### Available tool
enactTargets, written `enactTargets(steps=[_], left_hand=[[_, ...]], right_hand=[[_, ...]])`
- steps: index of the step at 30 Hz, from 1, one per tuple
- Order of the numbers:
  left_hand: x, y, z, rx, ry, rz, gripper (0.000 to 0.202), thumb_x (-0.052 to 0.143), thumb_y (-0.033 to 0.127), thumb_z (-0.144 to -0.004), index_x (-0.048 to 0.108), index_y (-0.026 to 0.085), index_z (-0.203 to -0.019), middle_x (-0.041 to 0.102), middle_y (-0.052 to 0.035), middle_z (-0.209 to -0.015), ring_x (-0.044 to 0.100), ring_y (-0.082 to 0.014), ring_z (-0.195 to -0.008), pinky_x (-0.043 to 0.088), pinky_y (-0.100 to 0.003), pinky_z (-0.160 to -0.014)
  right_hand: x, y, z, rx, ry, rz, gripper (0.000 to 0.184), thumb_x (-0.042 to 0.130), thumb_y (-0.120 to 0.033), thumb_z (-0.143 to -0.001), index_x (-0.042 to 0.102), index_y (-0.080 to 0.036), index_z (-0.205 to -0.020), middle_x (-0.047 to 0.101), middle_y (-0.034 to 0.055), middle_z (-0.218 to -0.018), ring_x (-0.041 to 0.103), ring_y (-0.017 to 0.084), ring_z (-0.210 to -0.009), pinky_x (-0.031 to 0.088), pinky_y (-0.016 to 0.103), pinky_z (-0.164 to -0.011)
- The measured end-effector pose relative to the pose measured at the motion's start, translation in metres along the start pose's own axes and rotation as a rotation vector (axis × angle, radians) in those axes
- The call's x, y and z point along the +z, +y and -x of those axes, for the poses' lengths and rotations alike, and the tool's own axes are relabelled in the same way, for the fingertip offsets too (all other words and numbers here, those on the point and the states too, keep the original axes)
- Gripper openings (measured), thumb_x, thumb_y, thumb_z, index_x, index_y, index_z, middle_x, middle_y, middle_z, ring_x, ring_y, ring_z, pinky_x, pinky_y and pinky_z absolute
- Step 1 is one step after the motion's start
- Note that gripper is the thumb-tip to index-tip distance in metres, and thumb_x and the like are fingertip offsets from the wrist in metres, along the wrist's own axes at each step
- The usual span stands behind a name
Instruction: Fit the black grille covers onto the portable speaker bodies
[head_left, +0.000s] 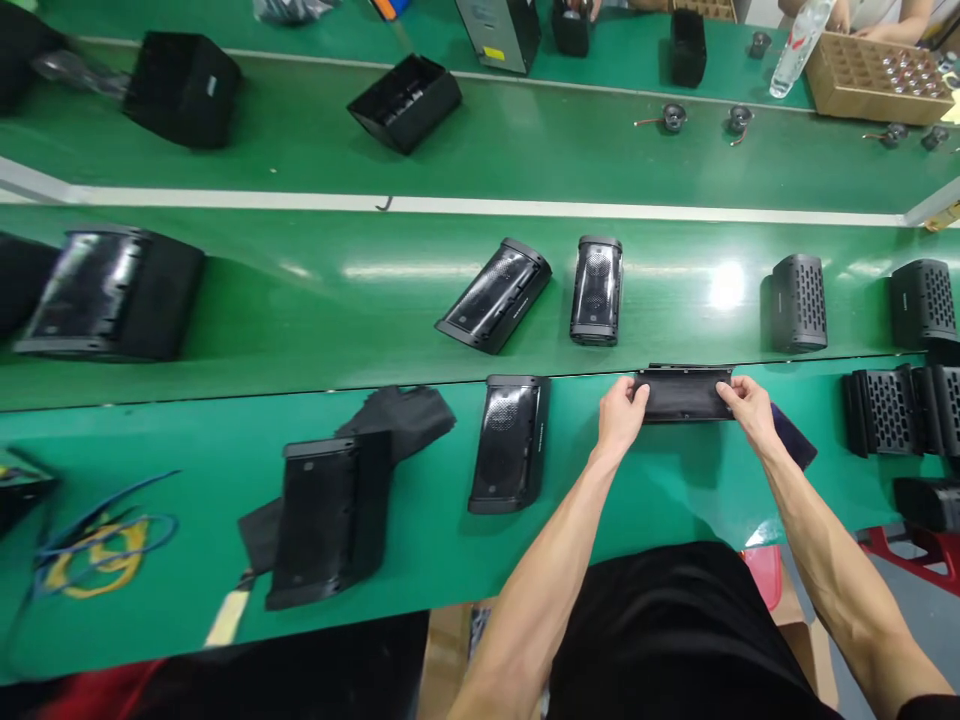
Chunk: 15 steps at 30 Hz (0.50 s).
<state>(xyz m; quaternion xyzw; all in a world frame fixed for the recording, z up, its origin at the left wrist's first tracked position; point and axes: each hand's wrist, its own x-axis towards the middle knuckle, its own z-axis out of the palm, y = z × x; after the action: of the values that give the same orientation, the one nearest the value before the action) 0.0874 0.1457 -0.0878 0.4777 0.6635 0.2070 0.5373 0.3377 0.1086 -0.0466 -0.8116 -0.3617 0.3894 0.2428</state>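
Both hands grip a black plastic speaker shell (686, 396), held lengthwise above the near edge of the green bench. My left hand (621, 415) pinches its left end between thumb and fingers. At the opposite end, my right hand (750, 408) has its thumb on the face, its fingers partly hidden. A dark cloth (795, 438) lies under my right forearm. Left of my left hand stands a black speaker (508, 445) with a glossy front. Beyond the hands, another speaker (597, 291) is on the conveyor, beside a tilted one (495, 295).
Perforated grey shells (799, 303) stand to the right, with several grilles (892, 410) nearer. On the left are a larger speaker (330, 520), a brush (229, 612) and coiled cables (105, 550). A white rail (480, 206) crosses behind the conveyor; other people's hands (889, 30) show across it.
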Motion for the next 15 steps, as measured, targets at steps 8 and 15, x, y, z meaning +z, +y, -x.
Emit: enactTargets(steps=[8, 15], left_hand=[[-0.066, 0.016, 0.069, -0.235, -0.276, 0.700, 0.061, 0.094, 0.061, -0.064, 0.048, 0.023, -0.080, 0.055, 0.0085, -0.064, 0.044, -0.0073, -0.045, 0.030, -0.018, -0.036], [-0.080, 0.019, 0.115, -0.304, -0.260, 0.766, 0.061, 0.091, 0.066, -0.065, 0.050, 0.024, -0.082, 0.049, 0.0110, -0.056, 0.043, -0.0077, -0.039, 0.031, -0.019, -0.032]], right_hand=[[-0.015, -0.047, 0.072, 0.226, -0.296, -0.448, 0.053, 0.090, -0.063, -0.067, 0.062, -0.023, -0.087, 0.058, -0.0053, -0.066, 0.049, 0.011, -0.053, 0.039, 0.023, -0.043], [-0.022, -0.047, 0.113, 0.219, -0.335, -0.481, 0.053, 0.094, -0.058, -0.066, 0.057, -0.024, -0.084, 0.054, -0.0082, -0.060, 0.044, 0.009, -0.045, 0.041, 0.022, -0.038]])
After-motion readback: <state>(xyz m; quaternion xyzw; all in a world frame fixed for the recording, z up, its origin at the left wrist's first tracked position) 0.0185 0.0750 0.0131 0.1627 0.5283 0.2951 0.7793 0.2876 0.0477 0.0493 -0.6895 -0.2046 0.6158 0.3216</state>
